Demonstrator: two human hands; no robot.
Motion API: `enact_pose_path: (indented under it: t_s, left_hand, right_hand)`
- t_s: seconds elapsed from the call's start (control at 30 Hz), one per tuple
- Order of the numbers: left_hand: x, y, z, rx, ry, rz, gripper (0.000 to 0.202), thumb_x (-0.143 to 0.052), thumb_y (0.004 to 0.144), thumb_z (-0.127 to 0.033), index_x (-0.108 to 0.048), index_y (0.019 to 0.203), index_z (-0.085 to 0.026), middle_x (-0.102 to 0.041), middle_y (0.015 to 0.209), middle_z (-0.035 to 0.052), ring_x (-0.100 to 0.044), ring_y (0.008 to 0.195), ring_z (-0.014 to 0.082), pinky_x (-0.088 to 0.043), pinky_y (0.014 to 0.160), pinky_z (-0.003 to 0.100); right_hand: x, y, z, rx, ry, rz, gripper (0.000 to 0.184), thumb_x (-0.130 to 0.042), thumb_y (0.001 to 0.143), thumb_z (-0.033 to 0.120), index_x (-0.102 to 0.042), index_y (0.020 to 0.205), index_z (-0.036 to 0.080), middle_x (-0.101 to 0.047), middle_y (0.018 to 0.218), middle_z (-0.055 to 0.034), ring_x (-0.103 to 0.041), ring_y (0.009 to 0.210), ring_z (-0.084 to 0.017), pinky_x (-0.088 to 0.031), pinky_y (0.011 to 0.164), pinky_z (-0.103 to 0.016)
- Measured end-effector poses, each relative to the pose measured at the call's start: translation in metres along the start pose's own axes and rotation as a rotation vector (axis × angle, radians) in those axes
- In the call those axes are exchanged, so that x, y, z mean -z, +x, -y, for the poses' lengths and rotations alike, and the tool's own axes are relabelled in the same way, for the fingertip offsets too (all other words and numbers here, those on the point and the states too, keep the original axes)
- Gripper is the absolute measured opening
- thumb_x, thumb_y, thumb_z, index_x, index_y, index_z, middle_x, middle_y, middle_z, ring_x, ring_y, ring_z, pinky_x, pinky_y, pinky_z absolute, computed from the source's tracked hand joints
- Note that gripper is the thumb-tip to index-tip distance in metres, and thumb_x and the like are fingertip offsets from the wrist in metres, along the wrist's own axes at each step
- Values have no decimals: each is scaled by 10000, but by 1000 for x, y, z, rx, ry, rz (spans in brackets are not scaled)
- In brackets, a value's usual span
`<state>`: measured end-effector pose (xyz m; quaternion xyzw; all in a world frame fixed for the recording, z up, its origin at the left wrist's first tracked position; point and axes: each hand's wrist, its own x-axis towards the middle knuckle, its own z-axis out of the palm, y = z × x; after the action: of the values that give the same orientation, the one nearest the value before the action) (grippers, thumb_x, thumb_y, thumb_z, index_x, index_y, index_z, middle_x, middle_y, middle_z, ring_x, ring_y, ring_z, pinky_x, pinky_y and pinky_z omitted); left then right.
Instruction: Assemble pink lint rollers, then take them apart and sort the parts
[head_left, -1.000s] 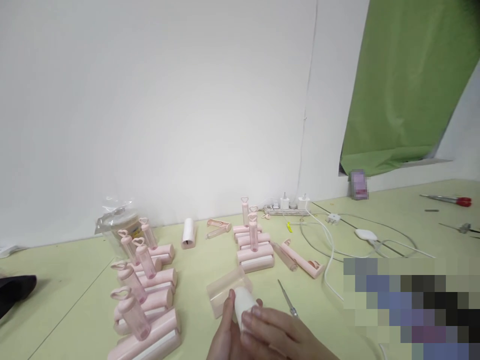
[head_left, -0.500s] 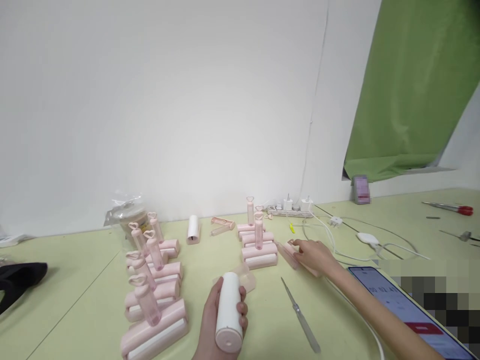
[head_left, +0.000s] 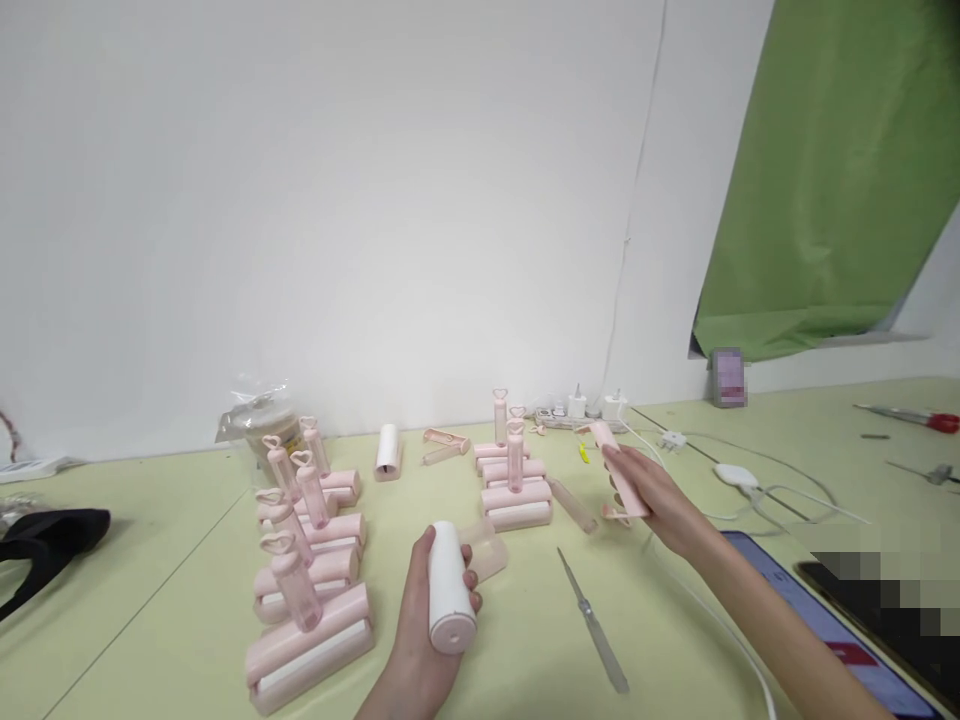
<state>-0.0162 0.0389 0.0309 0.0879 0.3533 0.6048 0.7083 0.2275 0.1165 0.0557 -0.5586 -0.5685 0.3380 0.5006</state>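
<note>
My left hand is wrapped round a white lint roll with a pink end cap, held tilted above the table. In my right hand is a pink lint roller cover, an elongated shell with projecting ends, raised off the table at the right. A clear pinkish handle tube lies just left of this cover. Beyond my left hand lies a translucent piece, partly hidden by the fingers. A slim knife-like tool rests between my two hands.
Several pink lint rollers with upright handles stand in a left row and a middle group. Another white roll and loose pink parts lie behind. White cables, a power strip and a phone are rightward.
My right hand has lifted the pink cover from the table and turned it more upright. My left hand, still round the white roll, has shifted slightly left and up in view.
</note>
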Motion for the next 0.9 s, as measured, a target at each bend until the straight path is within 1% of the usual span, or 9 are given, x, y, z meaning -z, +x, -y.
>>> enact_pose_path:
  t_s: [0.07, 0.13, 0.23, 0.3, 0.4, 0.5, 0.7, 0.8, 0.9]
  left_hand:
    - [-4, 6, 2, -75, 32, -88, 220, -545, 759, -319, -467, 857, -138, -554, 683, 8, -525, 431, 71, -482, 414, 192]
    - [-14, 12, 2, -132, 36, -142, 283, -559, 749, -340, -447, 926, -150, -570, 728, 27, -591, 520, 116, -530, 532, 259]
    - [-35, 14, -1, -205, 42, -45, 350, -549, 748, -401, -424, 990, -182, -586, 783, 48, -633, 697, 188, -533, 643, 335]
    - [-48, 10, -5, -290, 81, 79, 338, -526, 760, -424, -434, 995, -199, -589, 795, 39, -623, 752, 184, -523, 660, 310]
    - [-57, 2, -8, -420, 151, 204, 319, -469, 790, -449, -448, 1004, -213, -592, 840, 31, -604, 802, 168, -505, 665, 256]
    - [-56, -3, -7, -459, 205, 211, 340, -434, 797, -481, -439, 1034, -236, -596, 927, 30, -591, 856, 164, -490, 676, 231]
    - [-48, 0, 3, -513, 358, 134, 460, -365, 783, -568, -367, 1137, -274, -584, 1015, 34, -600, 831, 162, -480, 665, 241]
    - [-47, -1, 2, -556, 450, 180, 482, -415, 772, -547, -309, 1154, -273, -568, 1041, 48, -598, 846, 177, -473, 694, 265]
    - [-40, -4, -3, -574, 584, 218, 558, -545, 717, -488, -273, 1131, -232, -581, 975, 68, -596, 849, 205, -467, 707, 292]
  right_hand:
    - [-2, -14, 26, 15, 118, 92, 379, -457, 762, 495, -531, 980, 193, -446, 604, 31, -422, 478, -111, -394, 440, -223]
    - [-12, -28, 51, 37, 200, 201, 415, -423, 779, 519, -545, 1006, 194, -500, 679, 2, -481, 560, -129, -435, 533, -245]
    - [-40, -47, 80, 103, 97, 356, 466, -353, 803, 536, -572, 1031, 193, -584, 846, -51, -549, 755, -205, -451, 698, -319]
    - [-61, -57, 90, 174, 65, 436, 445, -353, 818, 511, -502, 1137, 240, -577, 1001, -46, -534, 906, -224, -429, 784, -333]
    - [-87, -65, 91, 242, 81, 426, 434, -335, 842, 485, -364, 1239, 309, -501, 1165, -19, -484, 1028, -201, -409, 835, -317]
    - [-99, -66, 84, 230, 70, 309, 436, -328, 841, 488, -355, 1237, 307, -506, 1159, -32, -522, 971, -203, -435, 795, -327]
    - [-102, -68, 72, 284, -12, 262, 426, -327, 844, 456, -350, 1240, 300, -534, 1122, -43, -504, 1016, -234, -450, 770, -353]
    - [-104, -69, 66, 260, -47, 264, 425, -296, 854, 460, -303, 1246, 296, -486, 1185, -52, -513, 993, -233, -458, 722, -341]
    - [-102, -64, 56, 250, -38, 331, 358, -269, 868, 456, -345, 1174, 288, -531, 1067, -41, -554, 857, -196, -455, 661, -307]
